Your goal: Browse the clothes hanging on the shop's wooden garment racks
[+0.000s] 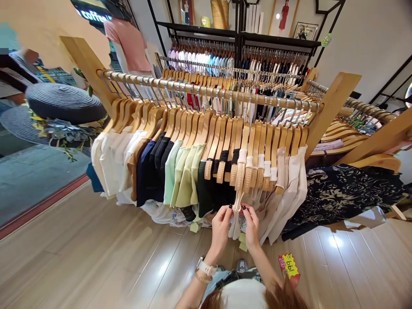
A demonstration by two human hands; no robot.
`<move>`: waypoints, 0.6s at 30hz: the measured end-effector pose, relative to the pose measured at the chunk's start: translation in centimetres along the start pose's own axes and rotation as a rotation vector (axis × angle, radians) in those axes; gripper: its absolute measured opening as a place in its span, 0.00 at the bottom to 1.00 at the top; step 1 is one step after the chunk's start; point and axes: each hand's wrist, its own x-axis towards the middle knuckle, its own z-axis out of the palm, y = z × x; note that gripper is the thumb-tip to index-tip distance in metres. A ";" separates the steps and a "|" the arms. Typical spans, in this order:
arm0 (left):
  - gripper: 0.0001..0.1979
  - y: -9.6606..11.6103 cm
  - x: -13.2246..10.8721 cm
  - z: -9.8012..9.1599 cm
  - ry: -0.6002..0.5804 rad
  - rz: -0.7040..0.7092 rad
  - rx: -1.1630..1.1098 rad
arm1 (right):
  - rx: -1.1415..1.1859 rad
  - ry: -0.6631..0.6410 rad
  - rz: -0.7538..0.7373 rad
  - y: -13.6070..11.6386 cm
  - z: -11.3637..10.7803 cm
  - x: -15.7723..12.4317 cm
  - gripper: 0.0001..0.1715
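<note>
Both my hands are at the front of a wooden clothes rail (222,93), low beneath the hangers. My left hand (221,226) pinches the left side of a cream camisole (236,223) by its thin straps. On the other side, my right hand (251,226) is closed on the same straps, thumb and fingertips together. The straps run up to a light wooden hanger (240,176) with a ribbed end. Dark garments (209,189) hang just left of my hands, beige tops (298,171) to the right. The camisole's lower part is partly hidden between my hands.
A woven blue hat (64,103) with flowers stands left of the rail. At right hangs a dark patterned garment (341,197). Further racks and a black shelf (206,29) stand behind. A yellow price sign (289,268) is low, right of my forearm.
</note>
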 end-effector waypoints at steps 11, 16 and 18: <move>0.24 1.8 3.1 0.5 -0.124 -0.153 -0.099 | -0.055 -0.035 -0.062 -0.7 0.2 1.7 0.24; 0.23 2.4 3.8 0.2 -0.159 -0.153 -0.057 | -0.235 -0.084 -0.070 -1.7 -0.3 2.2 0.21; 0.22 2.5 3.9 0.2 -0.163 -0.142 -0.033 | -0.299 -0.102 -0.092 -2.0 -0.5 2.2 0.19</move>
